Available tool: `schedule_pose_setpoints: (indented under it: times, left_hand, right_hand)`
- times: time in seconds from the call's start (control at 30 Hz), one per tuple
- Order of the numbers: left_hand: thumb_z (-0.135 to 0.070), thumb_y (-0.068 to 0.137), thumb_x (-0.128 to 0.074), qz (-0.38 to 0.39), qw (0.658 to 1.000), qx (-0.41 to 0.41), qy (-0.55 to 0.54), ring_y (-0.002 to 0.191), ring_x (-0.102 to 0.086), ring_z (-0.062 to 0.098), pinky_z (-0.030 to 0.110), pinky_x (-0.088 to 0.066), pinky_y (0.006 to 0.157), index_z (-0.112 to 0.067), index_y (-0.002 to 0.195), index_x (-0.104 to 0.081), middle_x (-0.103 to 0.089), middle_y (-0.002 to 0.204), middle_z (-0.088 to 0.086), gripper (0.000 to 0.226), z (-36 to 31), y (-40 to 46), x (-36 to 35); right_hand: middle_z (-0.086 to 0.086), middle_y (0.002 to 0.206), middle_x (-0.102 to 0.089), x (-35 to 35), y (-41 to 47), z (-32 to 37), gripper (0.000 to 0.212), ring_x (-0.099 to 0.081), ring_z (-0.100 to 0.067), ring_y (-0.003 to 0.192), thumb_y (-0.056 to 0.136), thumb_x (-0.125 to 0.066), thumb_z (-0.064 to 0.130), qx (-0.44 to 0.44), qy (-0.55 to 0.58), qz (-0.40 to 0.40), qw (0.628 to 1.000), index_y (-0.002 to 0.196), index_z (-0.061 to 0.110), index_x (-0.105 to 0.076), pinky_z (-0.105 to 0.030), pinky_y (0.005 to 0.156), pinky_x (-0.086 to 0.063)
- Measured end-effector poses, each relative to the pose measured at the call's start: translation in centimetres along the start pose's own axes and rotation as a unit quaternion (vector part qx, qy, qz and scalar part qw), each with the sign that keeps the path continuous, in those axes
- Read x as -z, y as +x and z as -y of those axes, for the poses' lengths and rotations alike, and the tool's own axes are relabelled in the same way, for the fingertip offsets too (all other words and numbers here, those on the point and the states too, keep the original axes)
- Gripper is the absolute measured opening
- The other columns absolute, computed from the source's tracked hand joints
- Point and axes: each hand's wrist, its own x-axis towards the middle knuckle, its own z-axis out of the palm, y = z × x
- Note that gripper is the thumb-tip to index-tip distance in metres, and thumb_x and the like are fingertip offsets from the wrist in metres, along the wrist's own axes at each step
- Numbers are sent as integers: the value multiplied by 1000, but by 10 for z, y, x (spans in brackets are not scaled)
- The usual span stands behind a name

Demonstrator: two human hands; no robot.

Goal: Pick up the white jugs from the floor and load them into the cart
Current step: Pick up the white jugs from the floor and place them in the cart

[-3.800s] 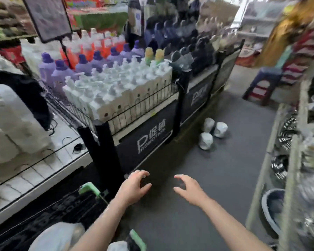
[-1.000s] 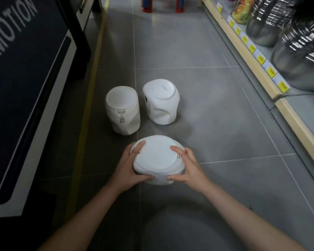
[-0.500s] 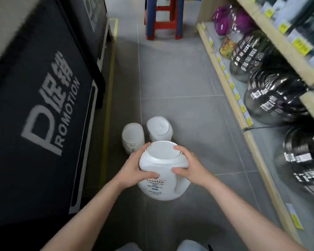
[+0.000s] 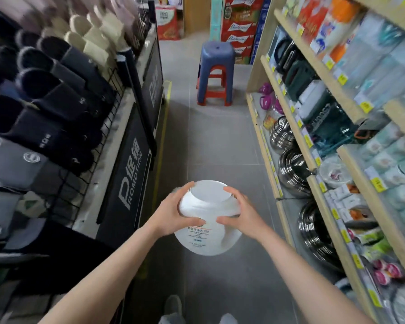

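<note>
I hold one white jug (image 4: 207, 216) upside down, well above the grey floor, its flat base facing up and its label facing me. My left hand (image 4: 173, 213) grips its left side and my right hand (image 4: 240, 213) grips its right side. The other two jugs are hidden behind the held one or out of view. The cart is not in view.
A black promotion stand (image 4: 131, 176) topped with rows of slippers (image 4: 45, 118) lines the left of the aisle. Wooden shelves (image 4: 313, 160) with steel pots and packaged goods line the right. Stacked blue and red stools (image 4: 215, 73) stand ahead in the aisle.
The jug has risen from the floor in both hands. The view has tilted up from the floor along the aisle, and the two other jugs have dropped out of sight.
</note>
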Motion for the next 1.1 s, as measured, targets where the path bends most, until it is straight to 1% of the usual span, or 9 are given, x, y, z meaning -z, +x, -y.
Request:
schedule_pose_setpoints:
  times: [0.13, 0.23, 0.37, 0.5, 0.57, 0.67, 0.8, 0.93, 1.1]
  left_hand:
    - [-40, 61, -85, -39, 999, 14, 3, 114, -51, 5, 30, -44, 98, -55, 129, -28, -51, 120, -23, 90, -38, -49, -12]
    - [-35, 64, -86, -94, 995, 21, -16, 113, -51, 0, 25, -42, 97, -49, 133, -31, -51, 121, -26, 90, -53, -86, -41]
    - [-31, 66, -85, -166, 984, 53, -39, 105, -47, -21, 3, -38, 87, -62, 119, -31, -48, 115, -34, 82, -74, -141, -84]
    - [-48, 59, -83, -216, 969, 103, -66, 119, -50, 5, 32, -42, 105, -45, 139, -30, -51, 129, -15, 96, -82, -202, -125]
    - [-47, 59, -83, -247, 957, 127, -76, 120, -49, 9, 36, -40, 107, -41, 141, -29, -51, 130, -15, 98, -84, -237, -143]
    - [-39, 61, -86, -303, 937, 150, -89, 119, -48, 5, 33, -40, 107, -39, 141, -30, -49, 126, -20, 98, -85, -295, -167]
    - [-37, 62, -86, -380, 904, 179, -84, 110, -45, -7, 10, -35, 93, -47, 136, -29, -43, 114, -32, 94, -81, -385, -198]
    - [-45, 57, -86, -438, 867, 213, -100, 124, -43, 5, 28, -37, 104, -44, 140, -30, -46, 128, -21, 99, -69, -495, -234]
    - [-31, 62, -86, -503, 823, 253, -79, 115, -39, -1, 17, -30, 96, -36, 142, -31, -41, 118, -26, 98, -70, -636, -279]
  right_hand:
    - [5, 124, -44, 12, -34, 11, 74, -50, -16, 114, 42, -76, 55, 26, -5, 25, 999, 105, 67, -39, -39, 102, -43]
    - [3, 127, -43, 22, -55, 5, 74, -49, -15, 115, 42, -77, 55, 52, -23, 73, 996, 104, 67, -39, -34, 101, -42]
    - [0, 128, -42, 33, -90, -2, 73, -47, -18, 118, 43, -77, 55, 82, -43, 140, 986, 104, 67, -39, -35, 103, -41]
    - [4, 132, -38, 31, -134, -4, 76, -41, -16, 123, 45, -75, 55, 106, -70, 215, 968, 111, 62, -38, -37, 108, -37]
    - [6, 130, -39, 22, -154, -5, 80, -41, -15, 123, 46, -77, 54, 116, -88, 250, 957, 116, 58, -38, -37, 108, -38]
    - [6, 130, -42, -5, -185, -8, 82, -45, -17, 122, 48, -82, 53, 130, -113, 308, 936, 117, 61, -38, -45, 106, -41]
    - [6, 126, -44, -51, -241, -5, 81, -47, -15, 118, 48, -83, 52, 162, -149, 361, 906, 115, 63, -37, -45, 103, -43]
    - [5, 125, -44, -112, -321, -3, 83, -47, -14, 116, 45, -84, 52, 191, -145, 428, 871, 115, 60, -40, -46, 97, -49]
    - [2, 126, -50, -188, -438, -15, 91, -51, -16, 118, 32, -86, 61, 210, -127, 484, 840, 113, 58, -45, -44, 102, -46]
